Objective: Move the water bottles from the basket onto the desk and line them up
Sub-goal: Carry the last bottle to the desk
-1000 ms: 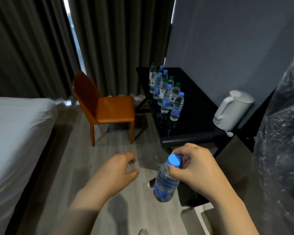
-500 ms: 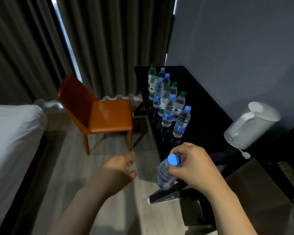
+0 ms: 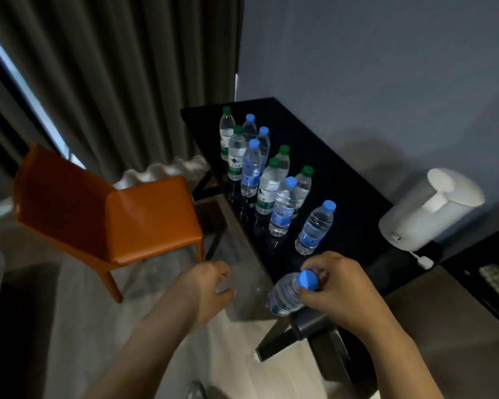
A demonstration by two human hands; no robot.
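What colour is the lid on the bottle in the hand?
Blue. The bottle held by the right hand shows it in the head view.

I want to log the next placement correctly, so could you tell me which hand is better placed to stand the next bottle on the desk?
Right. The right hand already grips the blue-capped bottle near the desk; the left hand is empty.

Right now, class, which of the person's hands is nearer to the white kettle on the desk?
The right hand. It holds a blue-capped bottle just short of the desk's near end, below-left of the kettle. The left hand hangs farther left, over the floor.
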